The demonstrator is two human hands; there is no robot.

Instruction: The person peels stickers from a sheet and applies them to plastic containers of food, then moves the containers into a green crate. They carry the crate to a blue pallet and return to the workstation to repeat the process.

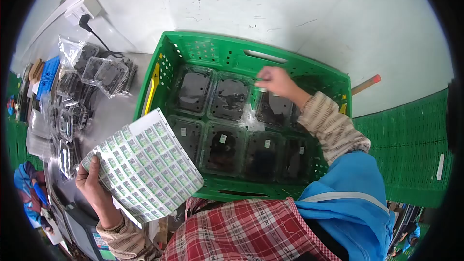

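Observation:
My left hand point(94, 183) grips a sheet of small green-and-white stickers point(145, 164) by its left edge, thumb on top. The sheet tilts over the near left corner of a green plastic crate point(309, 65). Over the crate's back row, my right hand point(279, 83) has its fingers pinched together; what they hold, if anything, is too small to make out. Below it lies a clear lidded punnet with dark contents point(273, 111). Several similar punnets fill two rows. In the front row, small pale stickers show on the lids, as on one punnet point(222, 157).
Empty clear punnets point(111, 75) lie piled on the metal table point(108, 111) to the left, near a black plug and cable point(86, 23). A white wall point(338, 14) stands behind the crate. Stacked green crates point(406, 145) are at right. Other people point(31, 188) appear at far left.

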